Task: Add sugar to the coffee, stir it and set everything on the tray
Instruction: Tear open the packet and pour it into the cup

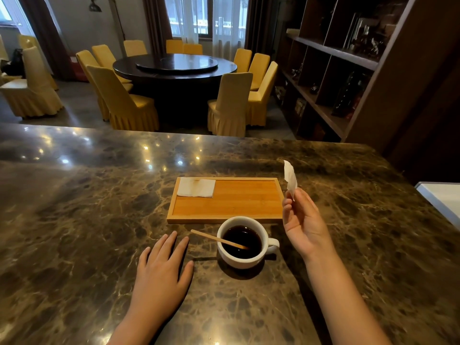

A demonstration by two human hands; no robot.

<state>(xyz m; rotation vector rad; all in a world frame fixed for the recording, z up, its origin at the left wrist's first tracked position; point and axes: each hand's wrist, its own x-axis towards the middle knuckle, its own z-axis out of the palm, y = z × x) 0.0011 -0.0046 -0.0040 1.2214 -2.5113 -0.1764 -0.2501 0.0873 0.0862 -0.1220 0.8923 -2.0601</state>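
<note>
A white cup [242,257] of black coffee stands on the marble counter, its handle to the right. A wooden stirrer [214,238] leans in the coffee and sticks out over the rim to the left. Just behind the cup lies a wooden tray [239,202] with a folded white napkin [196,187] in its far left corner. My right hand [305,225] is raised to the right of the cup and pinches a white sugar packet [290,177] that points upward. My left hand [163,267] rests flat on the counter left of the cup, fingers apart, holding nothing.
The marble counter [87,220] stretches wide to both sides. A white object [443,197] sits at the right edge. A dark shelving unit [348,70] stands at the back right. Beyond the counter are a round table and yellow-covered chairs.
</note>
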